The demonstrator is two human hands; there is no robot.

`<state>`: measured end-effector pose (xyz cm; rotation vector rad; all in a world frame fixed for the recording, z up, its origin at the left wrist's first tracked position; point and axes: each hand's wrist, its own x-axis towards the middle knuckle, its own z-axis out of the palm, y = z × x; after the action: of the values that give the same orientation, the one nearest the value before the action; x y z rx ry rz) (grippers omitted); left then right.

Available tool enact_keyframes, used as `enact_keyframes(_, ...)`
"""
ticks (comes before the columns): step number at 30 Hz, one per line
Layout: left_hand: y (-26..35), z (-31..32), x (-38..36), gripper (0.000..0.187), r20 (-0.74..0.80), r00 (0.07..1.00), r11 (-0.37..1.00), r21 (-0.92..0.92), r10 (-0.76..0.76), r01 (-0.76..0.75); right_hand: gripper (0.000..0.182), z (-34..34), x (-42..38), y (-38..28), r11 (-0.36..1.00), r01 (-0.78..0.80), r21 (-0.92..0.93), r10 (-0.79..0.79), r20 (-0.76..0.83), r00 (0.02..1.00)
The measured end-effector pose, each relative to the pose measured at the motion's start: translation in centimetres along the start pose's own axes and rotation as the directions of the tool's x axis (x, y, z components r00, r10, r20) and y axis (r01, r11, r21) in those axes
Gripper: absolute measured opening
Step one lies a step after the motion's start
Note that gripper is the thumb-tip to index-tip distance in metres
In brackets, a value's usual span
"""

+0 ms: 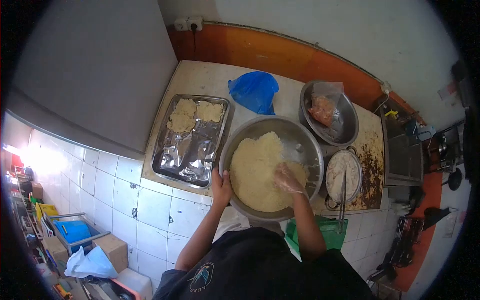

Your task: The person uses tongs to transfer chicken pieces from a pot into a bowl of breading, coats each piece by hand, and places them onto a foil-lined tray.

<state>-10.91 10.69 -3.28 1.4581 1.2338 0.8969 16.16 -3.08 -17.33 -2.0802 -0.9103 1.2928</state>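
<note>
A big steel bowl (295, 135) sits on the counter in front of me, filled with pale yellow crumbs (252, 170). My left hand (221, 186) grips the bowl's near-left rim. My right hand (287, 179), in a clear plastic glove, is down in the crumbs with fingers curled around some of them. To the left lies a foil-lined tray (187, 155) holding two breaded pieces (192, 114) at its far end.
A blue plastic bag (254, 90) lies behind the bowl. At the right, a second steel bowl (345, 125) holds a bag of orange food (322, 109), and a small pot (343, 175) with tongs across it. Tiled counter front below; boxes on the floor at left.
</note>
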Motion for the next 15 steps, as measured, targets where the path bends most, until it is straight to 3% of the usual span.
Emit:
enact_keyframes(1, 0.1, -0.2, 0.0, 0.021, 0.0, 0.999, 0.999, 0.04, 0.036, -0.036, 0.059, 0.3, -1.8, -1.2, 1.0, 0.002, 0.006, -0.002, 0.004, 1.0)
enact_keyframes(2, 0.3, -0.3, 0.3, 0.021, 0.006, 0.997, 0.994, 0.08, 0.078, -0.078, 0.06, -0.2, -4.7, -3.5, 0.965, 0.207, -0.163, -0.235, -0.171, 0.957)
enact_keyframes(3, 0.4, -0.3, 0.6, 0.021, 0.01, 0.996, 0.993, 0.083, 0.088, -0.089, 0.061, -0.4, -6.3, -5.4, 0.862, 0.358, -0.359, -0.47, -0.299, 0.831)
enact_keyframes(4, 0.3, -0.1, 0.5, 0.022, -0.003, 0.997, 0.994, 0.067, 0.082, -0.081, 0.061, -0.1, -6.2, -5.9, 0.862, 0.359, -0.359, -0.471, -0.306, 0.827)
enact_keyframes(5, 0.2, 0.1, 0.3, 0.023, -0.019, 0.997, 0.997, 0.047, 0.069, -0.068, 0.06, 0.1, -6.2, -6.3, 0.917, 0.104, -0.384, -0.216, -0.263, 0.94)
enact_keyframes(6, -0.6, 0.2, 0.3, 0.023, -0.02, 0.997, 0.997, 0.041, 0.068, -0.067, 0.059, 0.3, -6.1, -6.8, 0.893, -0.156, -0.421, 0.062, -0.228, 0.972)
enact_keyframes(7, -1.5, 0.3, 0.4, 0.024, -0.002, 0.999, 0.999, 0.024, 0.04, -0.04, 0.059, 0.5, -6.0, -8.2, 0.89, -0.156, -0.428, 0.06, -0.229, 0.971)
enact_keyframes(8, -2.4, 0.4, 0.3, 0.025, 0.014, 1.0, 1.0, 0.008, 0.009, -0.009, 0.06, 0.7, -5.7, -9.8, 0.995, -0.01, -0.103, -0.009, -0.185, 0.983)
enact_keyframes(9, -2.4, 0.6, 0.1, 0.025, 0.007, 1.0, 1.0, 0.005, -0.001, 0.001, 0.062, 0.8, -5.8, -12.1, 0.962, 0.124, 0.243, -0.086, -0.16, 0.983)
enact_keyframes(10, -2.1, 0.5, 0.1, 0.027, -0.003, 0.999, 0.998, 0.037, 0.052, -0.052, 0.065, -0.1, -6.4, -16.8, 0.976, 0.213, -0.04, -0.216, -0.125, 0.968)
enact_keyframes(11, -1.8, 0.1, 0.4, 0.028, -0.005, 0.993, 0.991, 0.073, 0.115, -0.114, 0.068, -0.4, -6.8, -20.7, 0.903, 0.301, -0.308, -0.335, -0.061, 0.94)
enact_keyframes(12, -0.8, 0.1, 0.3, 0.028, -0.009, 0.995, 0.994, 0.037, 0.099, -0.098, 0.068, 1.1, -6.1, -21.3, 0.905, 0.302, -0.299, -0.336, -0.067, 0.94)
enact_keyframes(14, -0.9, 0.1, 0.6, 0.028, -0.017, 0.992, 0.99, 0.053, 0.129, -0.128, 0.068, 3.6, -3.8, -21.5, 0.66, 0.296, -0.691, -0.622, -0.28, 0.731)
enact_keyframes(15, -1.0, 0.4, 0.3, 0.028, -0.036, 0.989, 0.988, 0.059, 0.143, -0.141, 0.068, 4.6, -3.1, -20.7, 0.659, 0.292, -0.693, -0.622, -0.284, 0.73)
